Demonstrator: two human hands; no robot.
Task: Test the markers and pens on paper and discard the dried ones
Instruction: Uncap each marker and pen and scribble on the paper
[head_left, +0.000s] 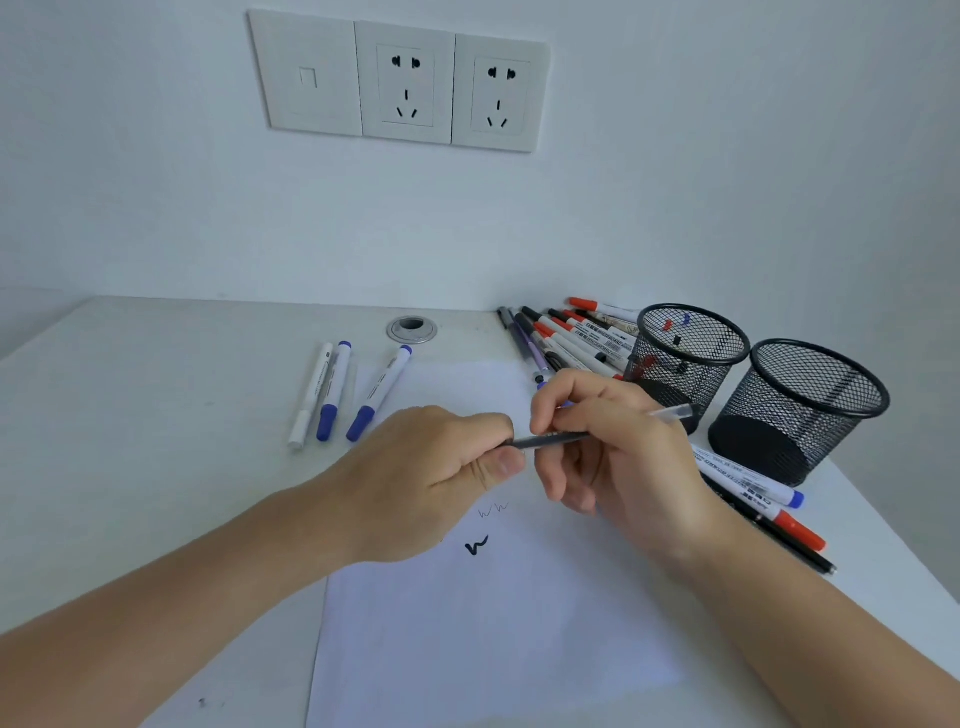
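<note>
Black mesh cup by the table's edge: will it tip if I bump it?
Probably, or it slides. The black wire mesh cup is open netting with little visible inside, so likely light. The white table looks smooth, so it may skid. It stands near the edge, so could fall off.

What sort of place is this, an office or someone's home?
Probably an office or study desk, though I can't say which: a white desk with a cable grommet, wall sockets above it, black mesh pen holders and a pile of whiteboard markers.
</note>
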